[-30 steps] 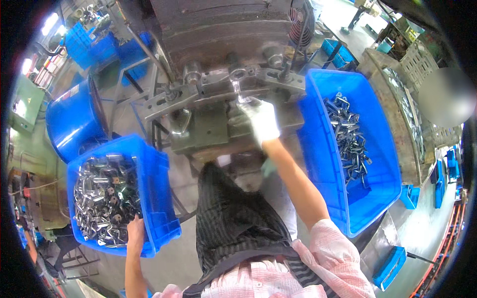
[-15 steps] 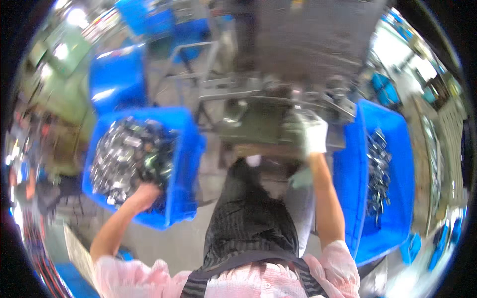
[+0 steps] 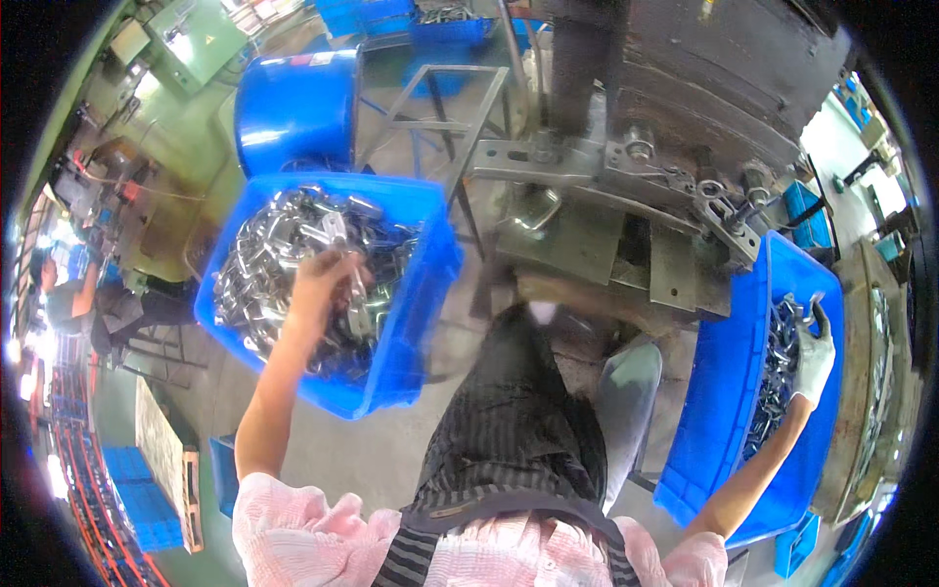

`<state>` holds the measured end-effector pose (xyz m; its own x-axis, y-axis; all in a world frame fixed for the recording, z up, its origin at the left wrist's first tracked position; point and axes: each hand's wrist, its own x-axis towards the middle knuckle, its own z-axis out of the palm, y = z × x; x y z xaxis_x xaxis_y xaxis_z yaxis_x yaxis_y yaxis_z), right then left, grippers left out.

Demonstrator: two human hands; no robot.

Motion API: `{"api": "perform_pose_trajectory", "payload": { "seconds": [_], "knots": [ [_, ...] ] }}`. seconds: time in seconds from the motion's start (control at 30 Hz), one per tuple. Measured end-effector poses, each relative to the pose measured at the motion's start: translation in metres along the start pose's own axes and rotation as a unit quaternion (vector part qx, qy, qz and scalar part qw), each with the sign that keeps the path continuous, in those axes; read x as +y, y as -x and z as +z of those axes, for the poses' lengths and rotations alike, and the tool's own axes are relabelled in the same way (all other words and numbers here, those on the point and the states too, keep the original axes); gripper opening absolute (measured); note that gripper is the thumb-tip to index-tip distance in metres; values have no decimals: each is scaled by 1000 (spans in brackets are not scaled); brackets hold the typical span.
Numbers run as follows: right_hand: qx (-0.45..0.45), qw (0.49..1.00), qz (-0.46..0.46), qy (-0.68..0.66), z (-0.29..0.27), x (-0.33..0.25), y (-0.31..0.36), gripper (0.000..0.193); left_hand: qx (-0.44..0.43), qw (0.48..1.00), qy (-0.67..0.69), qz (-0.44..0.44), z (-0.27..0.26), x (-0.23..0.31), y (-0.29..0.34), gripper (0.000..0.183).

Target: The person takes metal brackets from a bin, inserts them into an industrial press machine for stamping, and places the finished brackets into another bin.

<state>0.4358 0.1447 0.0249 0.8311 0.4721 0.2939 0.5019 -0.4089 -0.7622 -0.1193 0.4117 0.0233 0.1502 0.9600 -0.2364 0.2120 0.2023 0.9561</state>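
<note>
My bare left hand (image 3: 331, 281) is over the heap in the left blue bin (image 3: 406, 201), its fingers curled round a small shiny metal part (image 3: 360, 308). Loose bent metal parts (image 3: 279, 235) fill that bin nearly to the rim. At the right, my right hand (image 3: 814, 362) wears a white glove with dark fingertips. It is above the right blue bin (image 3: 719, 401), its fingers bent about a small metal piece (image 3: 814, 305), partly hidden. Beneath it lies a long pile of similar metal parts (image 3: 776, 377).
A dark press machine (image 3: 714, 88) with a metal bar and bolted fixtures (image 3: 636, 176) stands ahead between the bins. Behind the left bin are a blue drum (image 3: 298, 112) and a metal frame stand (image 3: 440, 98). Another person (image 3: 73, 298) sits far left.
My right hand has gone from the machine's front to over the right bin. My left hand has lifted and shifted up from the near part of the heap. The whole view has turned.
</note>
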Motion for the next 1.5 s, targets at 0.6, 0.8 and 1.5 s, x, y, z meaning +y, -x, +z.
{"api": "perform_pose_trajectory", "payload": {
  "seconds": [0.6,0.8,1.5],
  "knots": [
    [-758,600,-96,-238,121,-162,132,31,-616,778,-75,-99,156,15,56,21],
    [-572,738,-51,-353,106,-121,95,24,-341,936,40,-74,113,-2,22,40],
    [-128,988,-65,-60,187,-97,49,31,117,638,-736,193,-134,-54,-95,18]
  ]
}}
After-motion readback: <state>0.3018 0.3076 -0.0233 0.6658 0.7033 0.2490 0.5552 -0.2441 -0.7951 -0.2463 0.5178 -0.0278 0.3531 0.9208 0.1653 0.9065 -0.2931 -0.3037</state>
